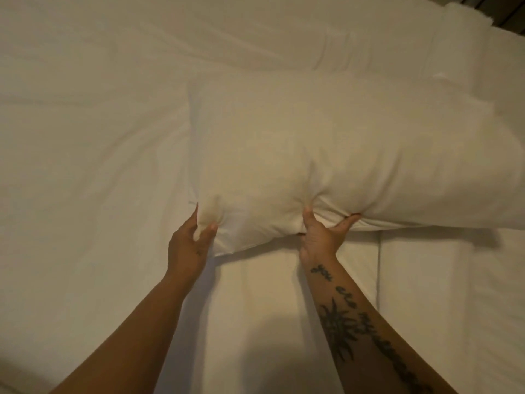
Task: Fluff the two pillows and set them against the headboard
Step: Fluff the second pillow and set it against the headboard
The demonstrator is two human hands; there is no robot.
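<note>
A white pillow (326, 143) lies across the middle of the bed, reaching toward the right edge of the view. My left hand (189, 243) pinches its near left corner, fabric bunched between thumb and fingers. My right hand (322, 237) grips the pillow's near edge around the middle, fingers dug into the cloth. A second white pillow (468, 32) lies farther back at the upper right, partly hidden by the first one. A dark strip of headboard (508, 9) shows in the top right corner.
White bedding (85, 137) covers the whole view, wrinkled at the left and back. A folded sheet edge (379, 265) runs down the bed below the pillow at the right.
</note>
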